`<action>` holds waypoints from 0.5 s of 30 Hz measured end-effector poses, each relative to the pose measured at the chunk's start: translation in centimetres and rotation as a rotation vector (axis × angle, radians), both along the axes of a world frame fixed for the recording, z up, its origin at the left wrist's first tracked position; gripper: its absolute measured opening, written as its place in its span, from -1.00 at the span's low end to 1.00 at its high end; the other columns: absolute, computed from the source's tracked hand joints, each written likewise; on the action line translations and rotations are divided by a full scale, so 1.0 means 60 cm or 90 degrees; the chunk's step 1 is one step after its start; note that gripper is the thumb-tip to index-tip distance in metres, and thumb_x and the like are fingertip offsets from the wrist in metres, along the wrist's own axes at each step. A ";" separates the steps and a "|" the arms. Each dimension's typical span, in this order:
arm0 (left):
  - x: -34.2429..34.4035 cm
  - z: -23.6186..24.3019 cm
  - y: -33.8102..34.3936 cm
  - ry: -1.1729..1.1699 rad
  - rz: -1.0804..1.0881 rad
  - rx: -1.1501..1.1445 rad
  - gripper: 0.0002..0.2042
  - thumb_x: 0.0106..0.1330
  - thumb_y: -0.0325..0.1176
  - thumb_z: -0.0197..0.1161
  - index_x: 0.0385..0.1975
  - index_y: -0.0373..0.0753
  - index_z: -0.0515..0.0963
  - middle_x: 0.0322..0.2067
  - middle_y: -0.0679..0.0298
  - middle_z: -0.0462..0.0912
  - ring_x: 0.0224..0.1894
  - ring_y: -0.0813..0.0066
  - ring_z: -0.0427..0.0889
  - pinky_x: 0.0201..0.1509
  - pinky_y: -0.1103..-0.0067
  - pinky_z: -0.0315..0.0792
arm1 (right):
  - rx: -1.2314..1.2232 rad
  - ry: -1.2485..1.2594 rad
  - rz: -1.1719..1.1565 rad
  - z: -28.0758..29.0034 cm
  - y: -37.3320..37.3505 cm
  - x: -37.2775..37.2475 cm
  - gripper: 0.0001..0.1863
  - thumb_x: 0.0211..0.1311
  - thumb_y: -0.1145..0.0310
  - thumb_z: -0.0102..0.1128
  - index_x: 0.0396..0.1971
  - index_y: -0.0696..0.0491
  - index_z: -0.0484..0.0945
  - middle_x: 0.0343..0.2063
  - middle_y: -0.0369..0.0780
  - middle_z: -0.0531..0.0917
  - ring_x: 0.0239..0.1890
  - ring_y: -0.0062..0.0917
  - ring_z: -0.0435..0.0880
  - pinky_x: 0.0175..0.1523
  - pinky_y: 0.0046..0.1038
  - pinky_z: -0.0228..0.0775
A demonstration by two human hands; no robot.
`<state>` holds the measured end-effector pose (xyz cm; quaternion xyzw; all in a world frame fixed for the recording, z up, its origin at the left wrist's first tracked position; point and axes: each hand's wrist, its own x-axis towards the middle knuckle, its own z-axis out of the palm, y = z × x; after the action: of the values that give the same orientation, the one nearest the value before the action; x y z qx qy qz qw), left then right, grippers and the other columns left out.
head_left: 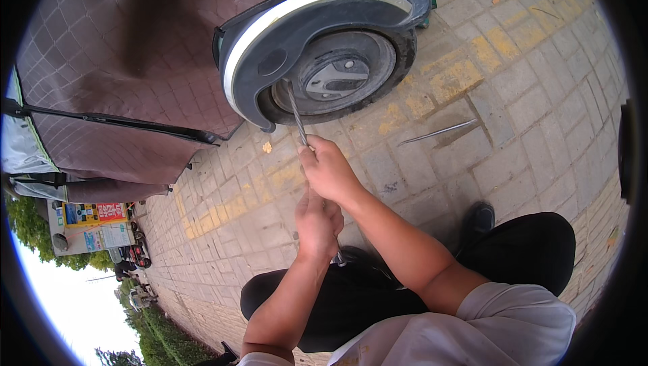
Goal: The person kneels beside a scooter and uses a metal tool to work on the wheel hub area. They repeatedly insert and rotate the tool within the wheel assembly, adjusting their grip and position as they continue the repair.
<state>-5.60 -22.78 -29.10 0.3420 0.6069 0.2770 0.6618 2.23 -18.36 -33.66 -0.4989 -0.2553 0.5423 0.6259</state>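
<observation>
Both my hands grip one tyre lever [297,115], a metal bar with a twisted shank. My right hand [327,169] is closed round it nearer the wheel. Just below, my left hand [317,225] is closed round the lower part, and the lever's metal end [339,258] sticks out beneath it. The far tip reaches the edge of a wheel [368,62] with a black tyre and a grey hub, at the gap by the fender; its exact contact is hard to see. A dark fender [280,62] with a white stripe [270,21] curves over the wheel.
A second slim metal bar [439,132] lies on the brick paving [526,109], right of the wheel. A brown quilted cover [135,62] hangs over the vehicle at upper left. My bent knees and black shoe [479,221] are close below. Signboards [94,224] stand far left.
</observation>
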 end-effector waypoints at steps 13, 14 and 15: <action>-0.001 -0.003 0.001 0.000 -0.009 0.011 -0.71 0.51 -0.15 -0.18 -0.10 -0.23 0.36 -0.74 0.53 0.13 -0.79 0.75 0.00 -0.76 0.70 -0.09 | -0.003 0.015 0.003 0.005 -0.002 0.003 -0.80 0.31 0.38 -0.05 -0.45 0.19 0.38 -0.71 -0.20 0.43 -0.67 -0.49 0.41 -0.52 -0.37 0.27; -0.002 -0.003 0.001 0.000 -0.005 0.008 -0.71 0.51 -0.15 -0.18 -0.09 -0.24 0.36 -0.74 0.53 0.13 -0.79 0.75 0.00 -0.76 0.70 -0.09 | -0.009 0.019 0.004 0.005 -0.002 0.003 -0.82 0.31 0.40 -0.05 -0.43 0.18 0.41 -0.72 -0.27 0.42 -0.65 -0.61 0.35 -0.52 -0.44 0.24; -0.002 -0.003 0.001 0.001 -0.004 0.006 -0.70 0.51 -0.15 -0.18 -0.07 -0.24 0.36 -0.74 0.53 0.13 -0.79 0.75 0.00 -0.76 0.70 -0.09 | -0.006 0.017 0.003 0.005 -0.001 0.003 -0.82 0.31 0.40 -0.05 -0.44 0.18 0.41 -0.72 -0.28 0.41 -0.65 -0.61 0.35 -0.52 -0.44 0.24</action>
<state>-5.70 -22.73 -29.29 0.3477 0.6050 0.2775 0.6604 2.40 -18.44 -33.37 -0.4938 -0.2454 0.5520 0.6254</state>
